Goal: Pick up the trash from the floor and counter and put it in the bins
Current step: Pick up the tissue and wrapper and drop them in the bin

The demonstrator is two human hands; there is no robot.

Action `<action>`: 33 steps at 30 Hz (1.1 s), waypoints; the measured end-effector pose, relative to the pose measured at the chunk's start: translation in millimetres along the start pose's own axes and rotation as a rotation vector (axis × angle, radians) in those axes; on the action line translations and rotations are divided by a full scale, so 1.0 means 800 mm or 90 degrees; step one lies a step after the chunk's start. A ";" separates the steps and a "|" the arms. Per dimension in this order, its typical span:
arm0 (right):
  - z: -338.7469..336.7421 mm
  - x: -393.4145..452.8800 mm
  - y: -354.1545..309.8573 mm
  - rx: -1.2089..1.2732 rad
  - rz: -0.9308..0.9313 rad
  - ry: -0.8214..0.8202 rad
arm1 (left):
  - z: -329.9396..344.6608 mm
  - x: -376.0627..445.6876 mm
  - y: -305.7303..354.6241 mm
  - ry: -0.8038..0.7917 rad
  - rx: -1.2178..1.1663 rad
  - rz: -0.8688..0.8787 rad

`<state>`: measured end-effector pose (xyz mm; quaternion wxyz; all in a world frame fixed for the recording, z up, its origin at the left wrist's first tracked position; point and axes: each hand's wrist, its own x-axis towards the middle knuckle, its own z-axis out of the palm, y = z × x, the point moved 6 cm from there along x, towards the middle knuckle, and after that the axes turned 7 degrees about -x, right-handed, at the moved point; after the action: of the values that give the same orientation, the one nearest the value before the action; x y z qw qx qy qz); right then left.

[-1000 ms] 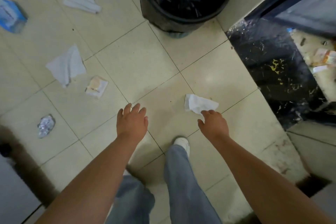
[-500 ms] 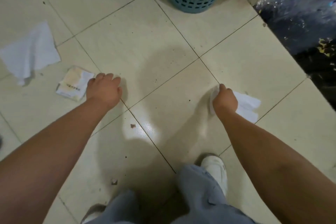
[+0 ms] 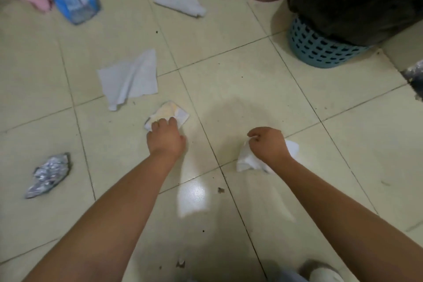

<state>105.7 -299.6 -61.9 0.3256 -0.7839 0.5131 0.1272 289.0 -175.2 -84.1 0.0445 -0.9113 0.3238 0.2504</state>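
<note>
I'm gripping a white tissue (image 3: pixel 246 162) in my right hand (image 3: pixel 269 144); my left hand's (image 3: pixel 166 138) fingers are curling onto a yellowish wrapper (image 3: pixel 169 111).

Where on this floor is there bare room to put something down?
Bare tiles lie between the right hand holding a white tissue and the blue basket, and near the camera between both forearms. Left of the left hand it is crowded: yellowish wrapper, paper sheet, foil wad, blue packet.
</note>
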 end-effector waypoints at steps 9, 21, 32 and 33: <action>0.018 0.020 -0.036 -0.093 -0.032 -0.028 | 0.019 0.019 -0.028 -0.015 0.047 0.039; -0.074 -0.066 -0.041 -0.185 0.110 -0.094 | -0.124 -0.082 0.002 -0.046 0.038 0.040; -0.428 -0.223 -0.163 -0.124 0.040 0.056 | -0.460 -0.229 0.123 -0.067 -0.059 0.194; -0.462 -0.225 -0.169 -0.098 0.039 0.074 | -0.487 -0.233 0.139 -0.060 -0.062 0.210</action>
<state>96.6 -371.3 365.0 0.2300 -0.7969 0.5432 0.1304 263.1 -251.6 354.3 -0.0266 -0.8342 0.4539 0.3122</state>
